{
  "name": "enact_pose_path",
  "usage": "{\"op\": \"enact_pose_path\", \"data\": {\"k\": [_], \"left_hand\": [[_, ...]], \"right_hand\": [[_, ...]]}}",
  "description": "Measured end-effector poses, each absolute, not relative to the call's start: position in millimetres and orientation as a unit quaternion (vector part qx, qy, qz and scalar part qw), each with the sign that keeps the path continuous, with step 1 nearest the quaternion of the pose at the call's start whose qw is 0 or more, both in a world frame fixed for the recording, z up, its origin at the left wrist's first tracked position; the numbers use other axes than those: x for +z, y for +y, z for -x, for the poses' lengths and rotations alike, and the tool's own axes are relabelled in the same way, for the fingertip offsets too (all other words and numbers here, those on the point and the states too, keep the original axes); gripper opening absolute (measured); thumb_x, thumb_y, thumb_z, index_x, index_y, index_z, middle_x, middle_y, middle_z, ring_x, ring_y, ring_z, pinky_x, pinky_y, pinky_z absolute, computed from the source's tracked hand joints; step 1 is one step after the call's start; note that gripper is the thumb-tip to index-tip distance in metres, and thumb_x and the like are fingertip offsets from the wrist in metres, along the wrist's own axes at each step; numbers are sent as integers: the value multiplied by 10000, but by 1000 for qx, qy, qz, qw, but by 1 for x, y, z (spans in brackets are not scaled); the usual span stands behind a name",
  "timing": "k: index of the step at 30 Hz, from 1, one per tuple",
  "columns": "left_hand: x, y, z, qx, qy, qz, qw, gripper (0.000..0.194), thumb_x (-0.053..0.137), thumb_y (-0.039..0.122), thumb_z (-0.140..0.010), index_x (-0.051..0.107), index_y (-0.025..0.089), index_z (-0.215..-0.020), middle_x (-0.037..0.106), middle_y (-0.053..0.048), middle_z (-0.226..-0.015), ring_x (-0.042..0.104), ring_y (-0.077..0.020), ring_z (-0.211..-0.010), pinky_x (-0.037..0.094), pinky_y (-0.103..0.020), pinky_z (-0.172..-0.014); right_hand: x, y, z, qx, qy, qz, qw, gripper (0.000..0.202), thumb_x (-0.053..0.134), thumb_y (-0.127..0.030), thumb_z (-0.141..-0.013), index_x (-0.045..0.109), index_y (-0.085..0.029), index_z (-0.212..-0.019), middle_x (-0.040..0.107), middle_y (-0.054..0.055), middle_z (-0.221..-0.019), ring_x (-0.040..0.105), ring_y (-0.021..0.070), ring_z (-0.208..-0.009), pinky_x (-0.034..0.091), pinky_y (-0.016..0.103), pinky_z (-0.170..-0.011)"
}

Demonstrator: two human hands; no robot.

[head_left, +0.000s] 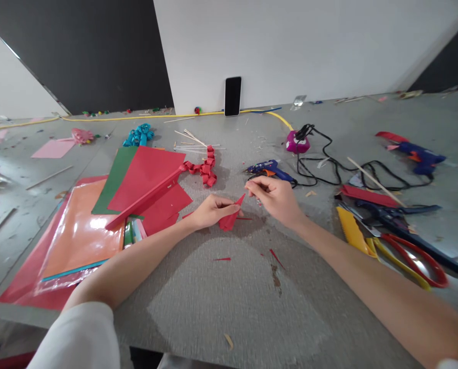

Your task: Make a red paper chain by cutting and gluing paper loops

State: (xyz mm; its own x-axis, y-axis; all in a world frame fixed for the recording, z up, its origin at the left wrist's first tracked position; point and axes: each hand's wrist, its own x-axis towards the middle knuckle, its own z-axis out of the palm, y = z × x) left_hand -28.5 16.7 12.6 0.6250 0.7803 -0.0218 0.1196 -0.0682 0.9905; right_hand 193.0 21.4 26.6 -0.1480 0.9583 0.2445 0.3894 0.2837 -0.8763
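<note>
My left hand (212,211) pinches a small folded piece of red paper (228,221), its pointed tip rising to the right. Just right of that tip is my right hand (277,199), thumb and fingers pressed together; what they hold, if anything, is too small to make out. Behind the right hand lies a blue glue gun (269,167). A red paper chain (209,171) curls beyond the left hand. Thin red paper scraps (277,259) are scattered on the grey table (229,297) in front of me.
Coloured sheets (152,179) and a plastic sleeve with orange paper (85,225) lie left. A phone (233,96) leans on the wall. A purple power socket (297,142), black cables, another glue gun (421,158), pliers (398,220) and red-and-yellow-handled scissors (413,259) occupy the right.
</note>
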Motion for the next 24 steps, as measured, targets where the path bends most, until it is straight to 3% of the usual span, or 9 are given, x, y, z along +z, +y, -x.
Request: {"op": "enact_pose_path", "data": {"k": [6, 14, 24], "left_hand": [[11, 17, 29, 282, 342, -672, 593, 541, 650, 618, -946, 808, 102, -925, 584, -6, -589, 448, -91, -529, 319, -218, -503], [10, 17, 29, 296, 328, -667, 600, 552, 655, 637, -937, 794, 105, -902, 569, 3, -585, 438, -86, -517, 308, -218, -495], [8, 17, 27, 292, 338, -681, 580, 543, 656, 625, -919, 796, 104, -861, 524, 13, -583, 408, -84, -540, 320, -212, -520]], "right_hand": [[29, 24, -195, 398, -687, 449, 411, 463, 634, -668, -938, 750, -226, -861, 705, 52, -764, 588, 179, -675, 463, 333, -649], [21, 23, -196, 357, -713, 440, 413, 328, 689, -561, -922, 756, -240, -927, 760, 70, -904, 669, 223, -816, 529, 364, -762], [23, 20, -195, 184, -804, 372, 426, 175, 600, -332, -973, 680, -246, -844, 679, 24, -746, 614, 182, -687, 504, 340, -705]]}}
